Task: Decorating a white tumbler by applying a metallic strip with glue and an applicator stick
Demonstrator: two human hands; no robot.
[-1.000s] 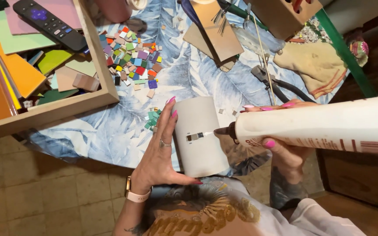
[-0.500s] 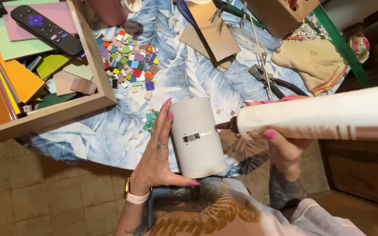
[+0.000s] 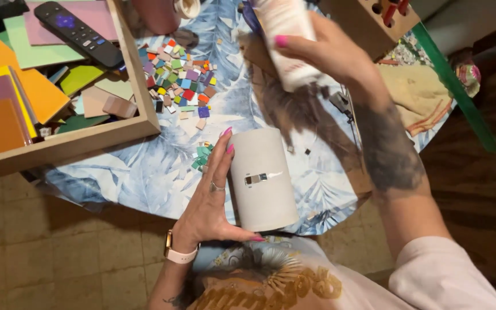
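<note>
My left hand (image 3: pixel 210 198) holds a grey cylinder (image 3: pixel 261 179) lying on its side at the near edge of the table, fingers along its left flank and thumb under its near end. A small mirror-like tile (image 3: pixel 255 179) with a streak of white glue sits on the cylinder's side. My right hand (image 3: pixel 322 51) is raised over the far part of the table, gripping a white glue tube (image 3: pixel 285 34) that points away from the cylinder. The tube's tip is out of sight.
A round table with a blue leaf-print cloth (image 3: pixel 144 166) holds a pile of coloured mosaic tiles (image 3: pixel 179 74), a few green tiles (image 3: pixel 202 156), a wooden tray (image 3: pixel 87 140) with coloured sheets and a black remote (image 3: pixel 78 31), a beige cloth (image 3: pixel 411 92) and a wooden tool block (image 3: pixel 374 20).
My right hand has lifted the glue tube off the cylinder and swung it up and away toward the far side of the table. The left hand keeps its hold on the cylinder.
</note>
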